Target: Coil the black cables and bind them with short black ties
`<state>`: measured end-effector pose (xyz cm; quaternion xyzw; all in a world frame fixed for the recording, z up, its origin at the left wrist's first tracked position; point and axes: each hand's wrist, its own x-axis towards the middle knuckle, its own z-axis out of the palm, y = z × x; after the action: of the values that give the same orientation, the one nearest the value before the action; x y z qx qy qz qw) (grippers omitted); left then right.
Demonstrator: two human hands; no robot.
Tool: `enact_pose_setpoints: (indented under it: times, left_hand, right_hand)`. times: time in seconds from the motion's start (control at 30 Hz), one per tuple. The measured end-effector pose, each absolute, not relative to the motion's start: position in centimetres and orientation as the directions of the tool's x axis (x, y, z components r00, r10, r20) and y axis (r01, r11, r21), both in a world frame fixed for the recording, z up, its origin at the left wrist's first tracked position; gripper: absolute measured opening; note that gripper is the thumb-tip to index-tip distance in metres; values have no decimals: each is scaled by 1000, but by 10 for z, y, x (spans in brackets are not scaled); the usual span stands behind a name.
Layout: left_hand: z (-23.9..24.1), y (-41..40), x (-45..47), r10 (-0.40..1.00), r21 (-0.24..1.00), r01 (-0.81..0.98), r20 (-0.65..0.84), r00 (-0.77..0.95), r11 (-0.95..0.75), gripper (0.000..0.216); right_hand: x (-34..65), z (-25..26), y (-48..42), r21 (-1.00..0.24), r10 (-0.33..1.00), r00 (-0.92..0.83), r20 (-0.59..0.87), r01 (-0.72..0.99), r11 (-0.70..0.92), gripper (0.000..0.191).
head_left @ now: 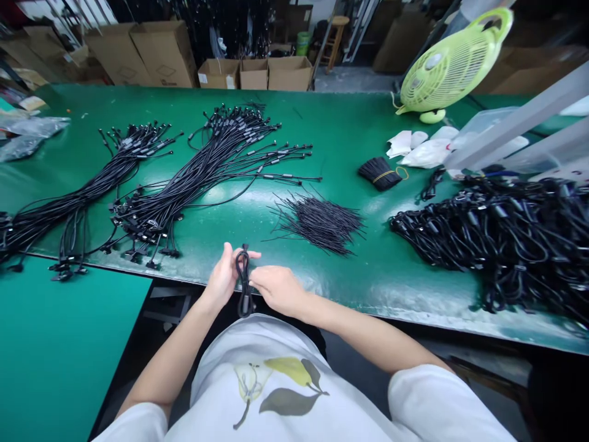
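A black cable (pixel 243 282), wound into a narrow upright coil, is in front of my body at the table's near edge. My left hand (pixel 224 274) grips this coil from the left side, with one finger stretched out behind its top. Close against the coil's right side is my right hand (pixel 278 288), its fingers curled in a pinch at the coil's middle. Whatever lies between those fingertips is too small to make out. Just beyond my hands, a loose heap of thin black ties (pixel 322 221) is spread on the green table (pixel 221 230).
Uncoiled black cables lie in a middle bundle (pixel 197 159) and a left bundle (pixel 96 178). On the right is a large pile of coiled cables (pixel 506 239). Behind the heap are a banded tie bundle (pixel 380 174) and a green fan (pixel 453 64). Cardboard boxes (pixel 163 52) stand beyond the table.
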<state>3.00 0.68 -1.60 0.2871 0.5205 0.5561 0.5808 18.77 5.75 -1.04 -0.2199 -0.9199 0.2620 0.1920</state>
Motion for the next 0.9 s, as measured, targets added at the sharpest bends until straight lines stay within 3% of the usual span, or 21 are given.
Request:
enact_pose_setpoints:
  times: [0.07, 0.17, 0.2, 0.27, 0.37, 0.47, 0.57, 0.63, 0.73, 0.8, 0.9]
  left_hand:
    - [-5, 2, 28, 977, 969, -197, -177, -118, 151, 61]
    - [0, -6, 34, 991, 997, 25, -72, -113, 76, 31]
    - [-3, -8, 39, 983, 997, 36, -56, -174, 63, 21]
    - [-10, -9, 47, 960, 997, -51, -63, -272, 51, 35]
    - [-20, -9, 56, 980, 972, -215, -127, -152, 92, 47]
    - [-20, -10, 59, 990, 975, -212, -84, -110, 59, 41]
    - [-16, -9, 58, 989, 956, -290, -69, -129, 29, 38]
    - [-14, -7, 57, 978, 911, -408, -138, -157, 63, 38]
    - [-14, -7, 57, 940, 858, -499, -264, -216, 127, 38]
    - [-17, -9, 64, 928, 845, -488, -337, -162, 221, 47]
    - [-26, -14, 82, 892, 817, -412, -451, -22, 403, 65]
  right_hand:
    - [189, -14, 59, -575, 544, -819, 180, 361, 734, 25]
    - [191, -12, 72, -579, 658, -728, 193, 457, 676, 25]
    - [191, -10, 75, -581, 681, -699, 217, 469, 666, 26]
    - [191, -6, 78, -613, 704, -663, 254, 452, 647, 28]
    - [188, -4, 74, -777, 731, -645, 223, 335, 533, 28]
    - [187, -7, 70, -980, 719, -695, -20, 156, 123, 35]
    - [195, -8, 73, -943, 507, -817, -272, 123, -308, 46]
    - [204, -5, 75, -939, 471, -831, -297, 164, -302, 50]
    - [215, -1, 75, -981, 712, -682, -167, 191, -48, 43]
    - [216, -1, 70, -984, 812, -579, -70, 174, 40, 38]
    - [210, -8, 58, -993, 759, -642, -110, 106, -54, 41]
